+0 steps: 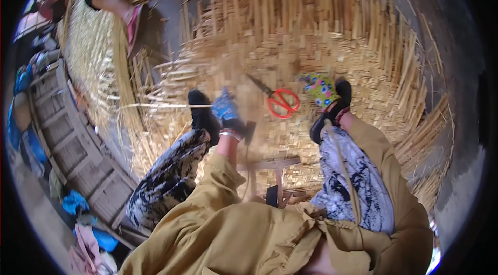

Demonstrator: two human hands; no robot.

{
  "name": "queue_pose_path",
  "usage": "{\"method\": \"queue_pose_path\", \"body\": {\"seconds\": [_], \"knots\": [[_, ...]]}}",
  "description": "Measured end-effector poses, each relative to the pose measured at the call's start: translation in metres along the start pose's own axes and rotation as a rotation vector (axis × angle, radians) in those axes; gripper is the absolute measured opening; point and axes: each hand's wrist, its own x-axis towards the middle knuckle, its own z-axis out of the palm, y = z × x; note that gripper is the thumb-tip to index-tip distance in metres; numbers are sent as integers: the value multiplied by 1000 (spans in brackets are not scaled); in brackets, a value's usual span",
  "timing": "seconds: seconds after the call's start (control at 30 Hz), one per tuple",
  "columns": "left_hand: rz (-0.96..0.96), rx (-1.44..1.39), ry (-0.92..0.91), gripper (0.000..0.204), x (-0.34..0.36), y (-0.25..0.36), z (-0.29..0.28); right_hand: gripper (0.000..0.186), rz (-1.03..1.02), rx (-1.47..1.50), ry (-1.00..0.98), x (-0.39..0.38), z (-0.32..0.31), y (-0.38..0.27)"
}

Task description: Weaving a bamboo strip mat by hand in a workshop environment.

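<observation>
My left hand, in a blue patterned glove, is at the inner side of my left shoe. A pale split-cane strip runs from the left across that shoe into its fingers, which close on it. My right hand, in a green flowered glove, is low beside my right shoe; motion blur hides how its fingers lie. Between the hands, scissors with red handles rest on a woven cane mat, blades toward the upper left. Long unwoven strips stick out at the mat's far edge.
A wooden slatted frame stands at the left, with blue plastic bags beside it. Another person's foot in a pink shoe is at the upper left, near a second mat. A small wooden stool is between my legs.
</observation>
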Motion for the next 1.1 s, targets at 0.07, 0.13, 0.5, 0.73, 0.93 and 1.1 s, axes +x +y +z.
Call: {"method": "queue_pose_path", "body": {"seconds": [0.07,0.13,0.5,0.73,0.93,1.1], "knots": [[-100,26,-254,38,-21,-12,13,44,-9,-17,-29,1,-1,-4],[-209,-203,-228,33,-33,-28,31,43,-17,-34,-55,3,-4,-8],[-591,-1777,-429,18,-19,-17,5,40,-125,62,-268,38,2,-93],[-448,-1973,-577,24,-34,82,-51,33,-367,-197,-446,35,-3,-118],[-309,-1969,-312,27,5,77,-118,30,-250,-113,-157,23,-31,-77],[283,-1718,-41,19,-5,115,-164,34,-225,-219,14,21,-36,-50]]}}
